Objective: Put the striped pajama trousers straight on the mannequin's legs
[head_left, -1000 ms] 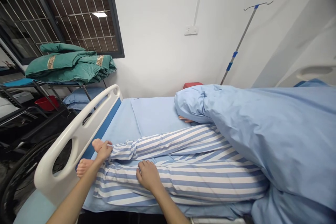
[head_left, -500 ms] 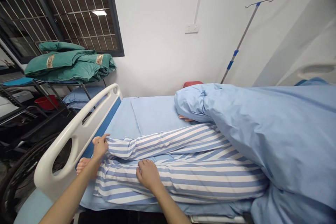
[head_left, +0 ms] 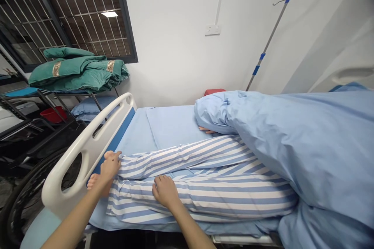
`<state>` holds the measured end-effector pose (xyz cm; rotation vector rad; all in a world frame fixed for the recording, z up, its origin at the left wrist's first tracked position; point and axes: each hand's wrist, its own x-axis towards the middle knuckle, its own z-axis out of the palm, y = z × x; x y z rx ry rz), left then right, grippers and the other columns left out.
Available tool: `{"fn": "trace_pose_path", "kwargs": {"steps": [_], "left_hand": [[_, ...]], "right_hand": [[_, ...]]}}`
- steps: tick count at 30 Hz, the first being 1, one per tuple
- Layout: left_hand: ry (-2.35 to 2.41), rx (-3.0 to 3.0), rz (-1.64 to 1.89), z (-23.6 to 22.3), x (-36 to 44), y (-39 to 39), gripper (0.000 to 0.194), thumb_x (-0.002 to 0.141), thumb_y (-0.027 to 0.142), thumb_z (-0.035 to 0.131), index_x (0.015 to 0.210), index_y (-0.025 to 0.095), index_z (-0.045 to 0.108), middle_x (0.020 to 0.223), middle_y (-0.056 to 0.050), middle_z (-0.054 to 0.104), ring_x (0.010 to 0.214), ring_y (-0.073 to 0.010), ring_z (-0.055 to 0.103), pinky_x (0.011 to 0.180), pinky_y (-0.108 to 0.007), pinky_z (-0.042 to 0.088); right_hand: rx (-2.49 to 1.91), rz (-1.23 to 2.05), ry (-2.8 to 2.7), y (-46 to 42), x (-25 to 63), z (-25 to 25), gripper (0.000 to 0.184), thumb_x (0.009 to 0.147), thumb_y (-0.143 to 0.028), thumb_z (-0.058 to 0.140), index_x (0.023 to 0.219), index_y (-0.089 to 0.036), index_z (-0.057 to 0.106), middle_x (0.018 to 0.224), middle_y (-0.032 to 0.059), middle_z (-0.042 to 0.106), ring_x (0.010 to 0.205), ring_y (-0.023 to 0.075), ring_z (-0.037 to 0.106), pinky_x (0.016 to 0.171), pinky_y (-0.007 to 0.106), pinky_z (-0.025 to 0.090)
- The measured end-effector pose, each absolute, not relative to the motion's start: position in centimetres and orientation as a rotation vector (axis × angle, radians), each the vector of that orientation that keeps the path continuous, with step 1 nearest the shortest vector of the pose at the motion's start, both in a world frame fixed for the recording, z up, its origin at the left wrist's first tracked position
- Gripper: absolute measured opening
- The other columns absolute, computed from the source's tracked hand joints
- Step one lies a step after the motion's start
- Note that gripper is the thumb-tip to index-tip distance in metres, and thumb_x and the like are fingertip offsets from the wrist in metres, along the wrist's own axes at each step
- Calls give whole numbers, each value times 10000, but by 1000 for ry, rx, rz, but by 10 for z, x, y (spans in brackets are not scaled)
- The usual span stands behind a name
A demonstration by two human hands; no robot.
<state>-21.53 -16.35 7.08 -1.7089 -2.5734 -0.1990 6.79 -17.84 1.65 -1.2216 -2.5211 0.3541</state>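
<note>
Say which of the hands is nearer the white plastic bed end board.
Left. The left hand is at the farther bare foot, close to the board; the right hand rests on the nearer leg of the blue-white striped trousers, farther away.

The slender, smooth left forearm (head_left: 80,208), bare from the lower edge of the view up to the wrist, tapers evenly into a narrow, bare left hand (head_left: 110,167) with a small round spot on its back. The equally slim, bare right forearm (head_left: 189,220) narrows to a softly rounded, bare right hand (head_left: 166,192) with blunt-tipped fingers (head_left: 161,179) and a distinct thumb (head_left: 155,191). The fingernails are too small to make out.
</note>
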Motion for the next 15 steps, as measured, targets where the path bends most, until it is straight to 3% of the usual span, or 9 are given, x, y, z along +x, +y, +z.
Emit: {"fn": "trace_pose_path", "kwargs": {"steps": [4, 8, 15], "left_hand": [[-2415, -1775, -184, 70, -202, -171, 314, 748, 223, 471, 1028, 162, 598, 1078, -156, 567, 1029, -326, 510, 820, -422, 400], [-2182, -2019, -86, 70, -196, -161, 326, 740, 166, 449, 1023, 185, 609, 1242, -131, 507, 1172, -298, 416, 956, -425, 308], [-2140, -2210, 450, 48, -209, -139, 512, 651, 252, 578, 1160, 195, 558, 1093, -143, 616, 1060, -310, 516, 950, -494, 268]], "right_hand": [[-1223, 348, -2522, -179, 68, 17, 208, 856, -269, 406, 902, -169, 582, 897, 83, 624, 866, 215, 547, 760, 319, 359], [-1224, 361, -2517, -179, 68, 18, 211, 856, -267, 409, 909, -166, 586, 899, 84, 625, 866, 215, 549, 763, 320, 359], [-1226, 326, -2504, -180, 68, 19, 197, 842, -265, 425, 885, -161, 586, 878, 75, 624, 848, 212, 549, 742, 316, 364]]}}
